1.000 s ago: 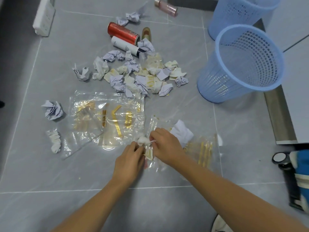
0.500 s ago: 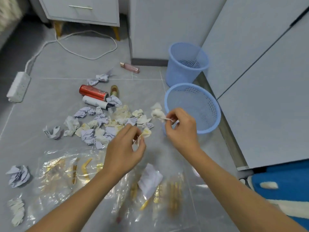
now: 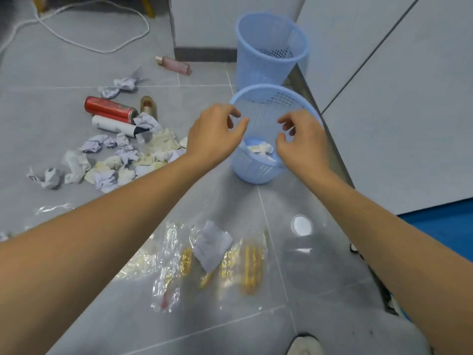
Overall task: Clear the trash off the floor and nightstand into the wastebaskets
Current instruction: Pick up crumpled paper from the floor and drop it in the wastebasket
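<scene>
- Trash scraps point(image 3: 261, 149) now lie at the bottom of the nearer wastebasket point(image 3: 258, 170), right of centre in the frame; half a second ago you were pinching those small white bits, 1 in each hand, above the floor.
- Your left hand point(image 3: 215, 134) hangs over the near rim with fingers loosely curled and nothing between them; it has let go.
- Your right hand point(image 3: 302, 139) is in the same state over the basket mouth: fingers relaxed, thumb and forefinger apart, holding nothing.
- That drop looks finished, so both hands are free for the next pick.
- Most of the job remains, as I judge it. The pile of crumpled paper point(image 3: 112, 160) sits on the tiles at centre left, untouched.
- Above it, at upper left, lie the red can point(image 3: 110, 109), a white tube point(image 3: 115, 126) and a small brown bottle point(image 3: 148, 106); a pink bottle point(image 3: 174, 65) lies farther up, near the wall.
- Clear plastic wrappers point(image 3: 217, 267) with gold print lie at lower centre, between your forearms, with 1 flat paper scrap point(image 3: 212, 244) on top.
- The second wastebasket point(image 3: 271, 49) stands at upper centre, just behind the first; I cannot tell whether it holds anything.
- The nightstand top is out of view here, so I cannot say what trash is on it.
</scene>
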### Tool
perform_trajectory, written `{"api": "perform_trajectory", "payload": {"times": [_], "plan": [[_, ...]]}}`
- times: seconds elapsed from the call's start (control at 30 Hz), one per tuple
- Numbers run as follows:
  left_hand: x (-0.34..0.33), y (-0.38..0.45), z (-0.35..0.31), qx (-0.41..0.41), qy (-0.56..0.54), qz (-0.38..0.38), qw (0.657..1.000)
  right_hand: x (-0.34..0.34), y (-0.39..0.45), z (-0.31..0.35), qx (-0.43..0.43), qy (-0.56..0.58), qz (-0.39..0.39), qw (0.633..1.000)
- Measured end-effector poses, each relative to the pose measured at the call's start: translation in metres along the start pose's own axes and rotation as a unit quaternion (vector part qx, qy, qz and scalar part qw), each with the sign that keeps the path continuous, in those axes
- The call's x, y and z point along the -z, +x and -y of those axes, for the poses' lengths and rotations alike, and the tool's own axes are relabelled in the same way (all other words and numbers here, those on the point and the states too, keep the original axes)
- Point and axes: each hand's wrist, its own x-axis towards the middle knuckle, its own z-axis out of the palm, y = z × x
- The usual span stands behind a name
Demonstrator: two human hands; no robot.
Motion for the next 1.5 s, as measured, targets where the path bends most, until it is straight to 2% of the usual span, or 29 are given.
{"api": "perform_trajectory", "payload": {"times": [0.1, 0.27, 0.37, 0.47, 0.53, 0.6, 0.7, 0.8, 0.97, 1.07, 1.13, 1.27, 1.37, 1.5], "plan": [[0.016, -0.042, 0.034, 0.024, 0.005, -0.002, 1.000, -0.019, -0.037, 0.032, 0.074, 0.033, 0.012, 0.997], [0.031, -0.122, 0.099, 0.098, 0.027, 0.047, 0.994, -0.065, -0.123, 0.067, 0.136, 0.058, 0.112, 0.983], [0.030, -0.156, 0.141, 0.159, 0.031, 0.070, 0.984, -0.094, -0.173, 0.060, 0.126, 0.007, 0.220, 0.967], [0.022, -0.169, 0.176, 0.195, 0.037, 0.094, 0.976, -0.112, -0.203, 0.049, 0.090, -0.072, 0.359, 0.926], [0.015, -0.164, 0.191, 0.178, 0.044, 0.092, 0.979, -0.119, -0.214, 0.042, 0.071, -0.115, 0.408, 0.903], [0.006, -0.149, 0.200, 0.128, 0.062, 0.085, 0.986, -0.124, -0.222, 0.037, 0.068, -0.136, 0.421, 0.894], [-0.008, -0.118, 0.201, 0.056, 0.100, 0.070, 0.991, -0.133, -0.230, 0.032, 0.084, -0.157, 0.420, 0.890], [-0.022, -0.086, 0.196, 0.024, 0.154, 0.066, 0.985, -0.141, -0.231, 0.029, 0.100, -0.163, 0.391, 0.900], [-0.038, -0.059, 0.200, 0.069, 0.277, 0.146, 0.947, -0.149, -0.224, 0.025, 0.113, -0.129, 0.369, 0.913], [-0.040, -0.061, 0.207, 0.088, 0.312, 0.179, 0.929, -0.146, -0.218, 0.023, 0.111, -0.098, 0.378, 0.914], [-0.038, -0.066, 0.211, 0.082, 0.303, 0.171, 0.934, -0.141, -0.213, 0.023, 0.117, -0.081, 0.375, 0.916], [-0.022, -0.078, 0.201, 0.081, 0.211, 0.118, 0.967, -0.132, -0.196, 0.025, 0.107, 0.012, 0.335, 0.936], [-0.001, -0.088, 0.176, 0.037, 0.150, 0.069, 0.986, -0.118, -0.176, 0.034, 0.083, 0.074, 0.285, 0.952], [0.033, -0.083, 0.126, -0.039, 0.072, 0.052, 0.995, -0.082, -0.137, 0.058, 0.054, 0.149, 0.180, 0.971]]}}
